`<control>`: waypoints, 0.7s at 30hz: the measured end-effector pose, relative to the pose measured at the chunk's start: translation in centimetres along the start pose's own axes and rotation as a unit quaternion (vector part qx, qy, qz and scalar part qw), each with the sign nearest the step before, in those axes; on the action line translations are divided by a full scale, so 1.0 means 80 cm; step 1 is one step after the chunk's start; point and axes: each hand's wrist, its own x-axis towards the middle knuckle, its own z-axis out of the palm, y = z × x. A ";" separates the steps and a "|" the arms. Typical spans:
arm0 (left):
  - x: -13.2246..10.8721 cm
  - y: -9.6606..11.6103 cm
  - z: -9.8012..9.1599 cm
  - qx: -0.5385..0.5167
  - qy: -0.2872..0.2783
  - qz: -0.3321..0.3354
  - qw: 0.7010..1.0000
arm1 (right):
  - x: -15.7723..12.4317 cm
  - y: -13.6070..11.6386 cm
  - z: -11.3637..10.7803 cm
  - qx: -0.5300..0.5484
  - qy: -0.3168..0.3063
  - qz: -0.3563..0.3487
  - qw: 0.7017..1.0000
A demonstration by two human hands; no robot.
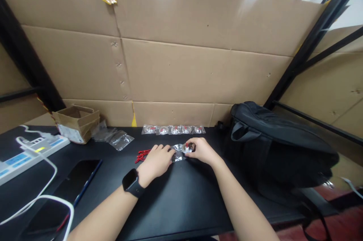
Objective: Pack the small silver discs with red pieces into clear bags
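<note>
Between thumb and fingers, my right hand (202,151) grips a shiny round metal piece (187,148) with a red detail on it. Just left of that piece lies a clear plastic bag (178,153) on the black table. The curled fingers of my left hand (159,161) are on the bag's left edge, and their tips are partly hidden. A bundle of red cords or strips (142,155) sits beside my left hand, partly covered by it. Farther back, several similar round pieces in clear bags (175,130) form a row.
An open cardboard box (78,123) and loose clear bags (120,139) stand back left. A white power strip (34,154), a white cable (53,174) and a dark phone-like device (81,180) are at left. A black bag (278,146) fills the right; a cardboard wall (176,74) rises behind.
</note>
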 end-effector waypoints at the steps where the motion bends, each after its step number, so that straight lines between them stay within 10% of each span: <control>1: 0.000 0.000 0.003 -0.006 -0.002 0.004 1.000 | 0.000 0.001 0.002 -0.011 -0.002 -0.001 1.000; 21: 0.006 -0.007 0.017 -0.079 -0.055 0.077 0.992 | 0.000 0.007 -0.006 0.009 -0.048 0.051 0.997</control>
